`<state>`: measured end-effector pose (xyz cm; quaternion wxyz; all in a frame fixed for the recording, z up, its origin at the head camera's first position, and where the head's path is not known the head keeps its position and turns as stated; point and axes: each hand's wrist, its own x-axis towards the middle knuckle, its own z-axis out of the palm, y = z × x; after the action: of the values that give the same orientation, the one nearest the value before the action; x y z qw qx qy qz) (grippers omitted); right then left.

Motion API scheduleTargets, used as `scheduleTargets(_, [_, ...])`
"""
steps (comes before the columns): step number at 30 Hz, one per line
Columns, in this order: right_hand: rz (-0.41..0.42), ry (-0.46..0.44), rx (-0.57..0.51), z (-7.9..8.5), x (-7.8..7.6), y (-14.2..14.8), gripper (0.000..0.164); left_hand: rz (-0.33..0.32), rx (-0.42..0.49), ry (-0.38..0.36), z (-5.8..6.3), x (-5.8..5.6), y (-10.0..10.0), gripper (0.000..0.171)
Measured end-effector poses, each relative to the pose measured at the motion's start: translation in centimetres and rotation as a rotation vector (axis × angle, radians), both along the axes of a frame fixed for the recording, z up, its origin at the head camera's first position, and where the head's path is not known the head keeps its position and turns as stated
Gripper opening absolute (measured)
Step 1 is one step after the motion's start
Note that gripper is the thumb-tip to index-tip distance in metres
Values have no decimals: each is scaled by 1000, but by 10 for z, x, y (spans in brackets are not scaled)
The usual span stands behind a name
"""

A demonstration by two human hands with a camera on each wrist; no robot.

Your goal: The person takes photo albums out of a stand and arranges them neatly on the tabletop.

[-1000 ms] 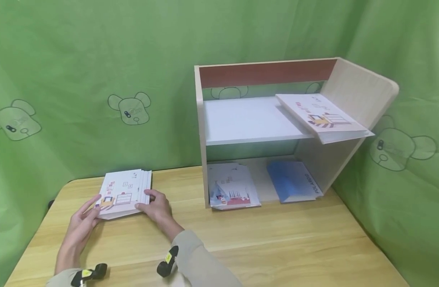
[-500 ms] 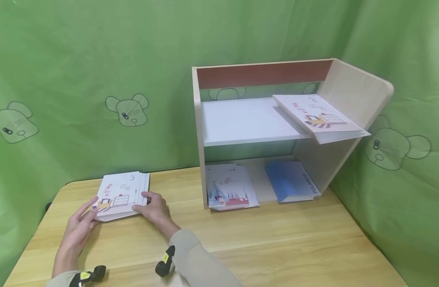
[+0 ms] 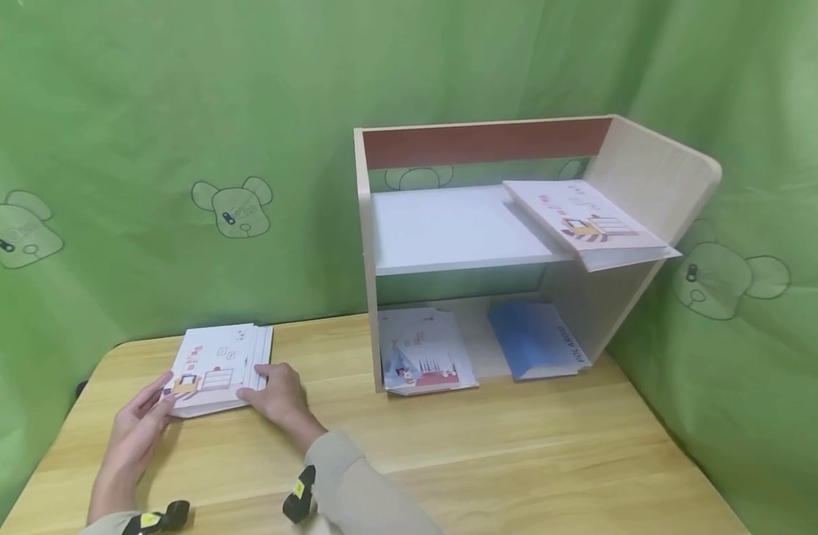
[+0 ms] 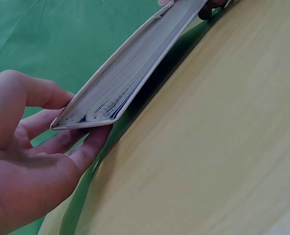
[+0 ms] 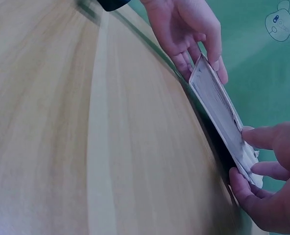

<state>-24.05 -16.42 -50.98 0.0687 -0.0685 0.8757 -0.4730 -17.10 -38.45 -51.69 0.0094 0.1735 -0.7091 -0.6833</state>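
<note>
A white-covered book [image 3: 211,368] with an orange truck drawing lies in both hands at the left of the table. My left hand [image 3: 131,435] grips its near left corner, thumb on the cover and fingers beneath, as the left wrist view shows. On the opposite side my right hand [image 3: 281,397] pinches the right edge, also with fingers underneath. In the left wrist view the book's page edges [image 4: 135,73] face the camera, and the near corner stands slightly above the table. Further white layers show along its right side in the head view.
A two-tier wooden shelf [image 3: 366,260] stands to the right. A similar book [image 3: 589,223] leans on its upper board, overhanging the front. Below lie a white illustrated book [image 3: 425,353] and a blue one [image 3: 536,338]. A green curtain [image 3: 302,89] encloses the table [image 3: 489,461].
The head view has turned slightly, so the whole scene sits a little further left and lower. Both hands keep their hold on the book, with hardly any movement against the table.
</note>
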Motion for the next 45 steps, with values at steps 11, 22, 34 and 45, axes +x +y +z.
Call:
scheduleTargets(11, [12,14,74,4,7,-1,56,-21,-131,-25,-2,4,0,69])
scheduleTargets(22, [21,20,119,8,8,-2,49,-25,-254,-35,3,5,0,69])
scheduleTargets(34, [74,10,41,15,6,8,45,-15,-458,15,12,3,7,64])
scheduleTargets(45, [159,43,-30,24,7,21,42,-2,-546,83,33,10,18,58])
